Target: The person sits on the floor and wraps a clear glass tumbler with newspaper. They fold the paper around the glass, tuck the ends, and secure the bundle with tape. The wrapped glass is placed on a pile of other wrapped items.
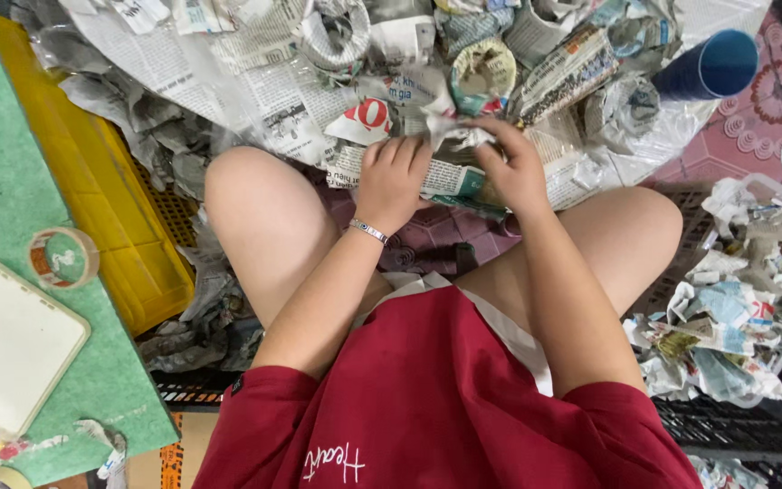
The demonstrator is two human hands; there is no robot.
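Note:
I sit with my knees apart over a heap of newspaper. My left hand (393,179) presses its fingers down on a folded newspaper strip (450,178) lying between my knees. My right hand (510,163) pinches a crumpled bit of newspaper (450,127) just above that strip. A silver bracelet (368,231) is on my left wrist. Several coiled newspaper rings (481,74) lie just beyond my hands.
A yellow plastic crate (101,181) stands at left beside a green surface (2,172) holding a tape roll (63,257) and a white tablet (6,340). A blue cup (710,65) lies at top right. A basket (771,195) of crumpled paper scraps (726,317) sits at right.

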